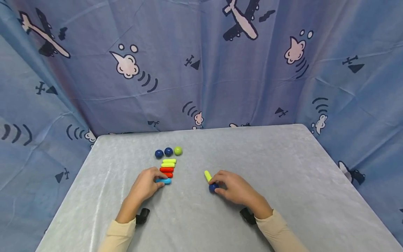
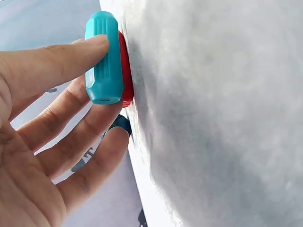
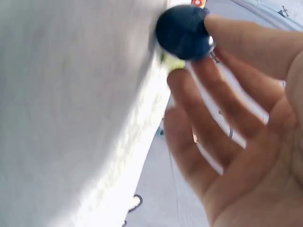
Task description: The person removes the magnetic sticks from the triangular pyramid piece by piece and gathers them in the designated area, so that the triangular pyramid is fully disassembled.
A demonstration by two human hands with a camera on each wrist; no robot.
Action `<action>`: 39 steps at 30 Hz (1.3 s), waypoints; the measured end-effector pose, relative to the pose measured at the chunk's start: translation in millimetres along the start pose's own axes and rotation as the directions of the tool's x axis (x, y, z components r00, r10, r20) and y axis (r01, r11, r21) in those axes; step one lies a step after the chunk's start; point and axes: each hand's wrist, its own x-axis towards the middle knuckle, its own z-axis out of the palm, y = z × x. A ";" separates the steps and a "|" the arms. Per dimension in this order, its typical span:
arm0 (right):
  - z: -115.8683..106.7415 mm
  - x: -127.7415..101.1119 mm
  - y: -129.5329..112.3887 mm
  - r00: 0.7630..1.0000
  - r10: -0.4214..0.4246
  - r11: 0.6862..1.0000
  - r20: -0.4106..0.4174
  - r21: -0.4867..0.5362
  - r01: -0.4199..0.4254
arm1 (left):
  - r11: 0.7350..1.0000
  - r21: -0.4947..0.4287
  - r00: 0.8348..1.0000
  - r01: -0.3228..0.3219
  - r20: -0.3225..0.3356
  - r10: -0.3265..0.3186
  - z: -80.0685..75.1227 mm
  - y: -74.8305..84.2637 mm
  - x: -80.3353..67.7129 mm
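Note:
My left hand (image 1: 145,182) pinches a light blue ridged rod (image 2: 105,87) between thumb and fingers, at the near end of a column of short rods. Just beyond it lie two red rods (image 1: 166,169), partly covered by my fingers, then two yellow-green rods (image 1: 169,161). On the right, a dark blue ball (image 3: 182,30) is held between the thumb and fingers of my right hand (image 1: 236,189). Another yellow-green rod (image 1: 207,175) lies at an angle by that ball; whether they touch I cannot tell.
Behind the column, two dark blue balls (image 1: 168,151) and one green ball (image 1: 178,151) sit in a row. A pale grey cloth covers the table (image 1: 267,157). Blue curtains (image 1: 170,70) printed with airplanes hang at its back and sides.

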 end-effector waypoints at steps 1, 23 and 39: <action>-1.8 0.1 1.4 1.000 -0.018 1.000 0.015 0.002 0.018 | 1.000 0.010 1.000 0.007 0.003 -0.007 -0.2 0.5 0.3; 5.2 0.5 3.1 0.999 0.053 0.998 0.004 -0.017 -0.053 | 0.993 0.115 0.999 0.037 -0.022 -0.035 4.7 -0.8 0.3; -4.4 -0.8 11.1 0.998 0.003 1.000 0.063 0.006 -0.004 | 0.994 0.080 0.994 -0.075 -0.068 0.081 3.1 27.2 -0.2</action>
